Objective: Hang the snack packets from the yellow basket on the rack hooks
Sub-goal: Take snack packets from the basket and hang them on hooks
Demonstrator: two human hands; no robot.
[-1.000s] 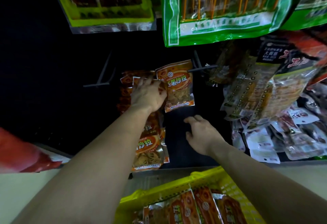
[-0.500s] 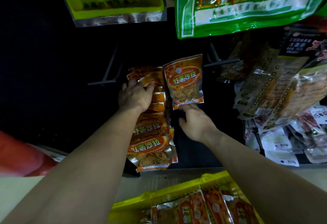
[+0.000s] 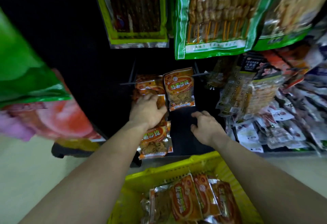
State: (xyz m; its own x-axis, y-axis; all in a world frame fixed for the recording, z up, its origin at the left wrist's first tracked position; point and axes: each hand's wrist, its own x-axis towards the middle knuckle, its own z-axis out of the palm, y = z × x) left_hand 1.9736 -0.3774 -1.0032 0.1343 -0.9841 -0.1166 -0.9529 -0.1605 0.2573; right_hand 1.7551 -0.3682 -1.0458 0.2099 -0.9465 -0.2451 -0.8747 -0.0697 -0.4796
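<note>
A row of orange snack packets [image 3: 154, 140] hangs on a low hook of the black rack. My left hand [image 3: 147, 110] rests on that row, its fingers curled over the packets' tops. One more orange packet [image 3: 179, 89] hangs alone on the neighbouring hook [image 3: 200, 75] to the right. My right hand [image 3: 206, 126] hovers below that single packet, fingers loosely spread, holding nothing. The yellow basket [image 3: 177, 169] sits at the bottom of the view with several orange packets [image 3: 187, 204] lying in it.
Large green packets [image 3: 214, 16] hang overhead, and another green and red packet [image 3: 31, 85] looms at the left. Mixed pale and dark packets [image 3: 261, 99] crowd the hooks to the right. An empty black hook [image 3: 127, 83] juts out left of the orange row. Pale floor lies below.
My right hand has let go of the single packet's bottom edge and dropped away to the right. My left hand has slid a little lower on the row.
</note>
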